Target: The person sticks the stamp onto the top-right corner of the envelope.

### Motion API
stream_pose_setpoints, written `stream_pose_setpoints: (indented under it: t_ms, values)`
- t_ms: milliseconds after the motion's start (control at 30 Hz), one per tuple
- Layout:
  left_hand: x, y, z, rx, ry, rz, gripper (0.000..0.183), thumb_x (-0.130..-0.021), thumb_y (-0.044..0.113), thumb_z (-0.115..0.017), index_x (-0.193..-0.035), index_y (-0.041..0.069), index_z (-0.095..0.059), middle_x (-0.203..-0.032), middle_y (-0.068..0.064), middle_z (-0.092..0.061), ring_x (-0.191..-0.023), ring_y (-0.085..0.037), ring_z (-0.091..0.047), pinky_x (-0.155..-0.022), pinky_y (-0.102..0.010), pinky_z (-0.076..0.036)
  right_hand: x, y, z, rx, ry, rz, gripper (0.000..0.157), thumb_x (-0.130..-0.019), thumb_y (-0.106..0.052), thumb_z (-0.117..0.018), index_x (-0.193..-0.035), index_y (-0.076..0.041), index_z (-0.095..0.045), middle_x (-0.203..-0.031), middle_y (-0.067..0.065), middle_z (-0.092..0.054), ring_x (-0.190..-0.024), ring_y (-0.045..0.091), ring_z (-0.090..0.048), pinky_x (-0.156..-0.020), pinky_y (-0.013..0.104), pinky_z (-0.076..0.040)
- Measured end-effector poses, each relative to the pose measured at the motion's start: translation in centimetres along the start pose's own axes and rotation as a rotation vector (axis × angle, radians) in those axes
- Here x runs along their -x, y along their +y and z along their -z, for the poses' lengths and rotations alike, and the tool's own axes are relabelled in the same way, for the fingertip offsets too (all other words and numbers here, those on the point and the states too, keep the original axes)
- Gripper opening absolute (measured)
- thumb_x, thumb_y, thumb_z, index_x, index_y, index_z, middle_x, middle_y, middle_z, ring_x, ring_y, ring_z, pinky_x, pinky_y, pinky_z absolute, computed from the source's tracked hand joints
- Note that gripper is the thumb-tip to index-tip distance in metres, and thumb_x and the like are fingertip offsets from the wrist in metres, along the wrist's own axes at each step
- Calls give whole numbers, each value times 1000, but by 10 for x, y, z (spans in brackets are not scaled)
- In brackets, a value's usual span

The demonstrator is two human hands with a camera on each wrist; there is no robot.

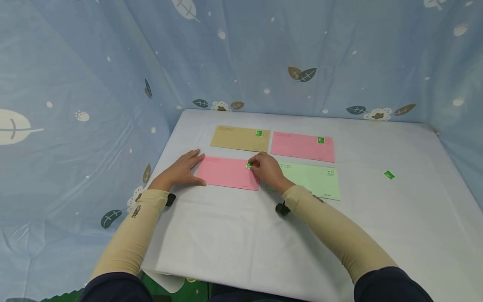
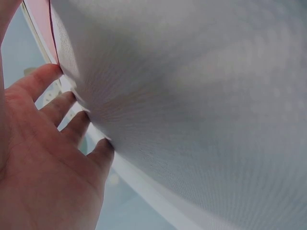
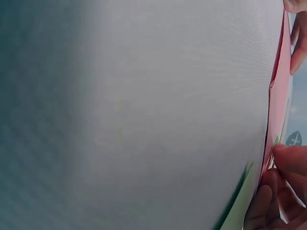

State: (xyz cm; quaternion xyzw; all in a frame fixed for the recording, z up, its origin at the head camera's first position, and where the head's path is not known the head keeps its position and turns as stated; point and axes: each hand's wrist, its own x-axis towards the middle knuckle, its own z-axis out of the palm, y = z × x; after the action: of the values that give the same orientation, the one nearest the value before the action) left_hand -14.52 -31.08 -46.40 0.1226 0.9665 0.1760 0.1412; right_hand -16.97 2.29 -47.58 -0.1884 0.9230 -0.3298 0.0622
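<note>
A pink envelope (image 1: 226, 174) lies flat on the white-covered table in front of me. At its left end my left hand (image 1: 182, 168) rests with fingers spread, index fingertip and thumb at the envelope's edge. The left wrist view has this hand (image 2: 53, 148) with its fingertips on the cloth beside the pink corner. Over the envelope's upper right corner, my right hand (image 1: 268, 171) pinches a small green stamp (image 1: 249, 165) between thumb and fingers. In the right wrist view, the right hand's curled fingers (image 3: 292, 160) sit at the pink envelope (image 3: 277, 112), partly hiding the stamp.
Behind lie a tan envelope (image 1: 237, 138) and another pink envelope (image 1: 298, 147), each bearing a green stamp. A light green envelope (image 1: 311, 178) with a printed stamp box lies partly under my right forearm. One loose green stamp (image 1: 389, 174) is far right.
</note>
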Motion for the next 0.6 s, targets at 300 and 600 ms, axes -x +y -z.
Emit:
stream_pose_setpoints:
  t_ms: [300, 600]
  values:
    - [-2, 1, 0, -7, -1, 7, 123, -66, 58, -91, -161, 9, -31, -169, -14, -14, -155, -38, -6, -123, -60, -15, -1, -3, 0, 56, -8, 3, 22, -95, -9, -69, -115, -9, -77, -121, 6, -65, -95, 21, -60, -84, 34, -53]
    - [-1, 2, 1, -5, -3, 12, 122, -67, 57, -91, -161, 9, -31, -169, -14, -14, -155, -38, -6, -123, -60, -15, -3, -4, -2, 106, -19, -6, 24, -96, -13, -69, -119, -12, -77, -126, 6, -64, -104, 21, -63, -91, 36, -54]
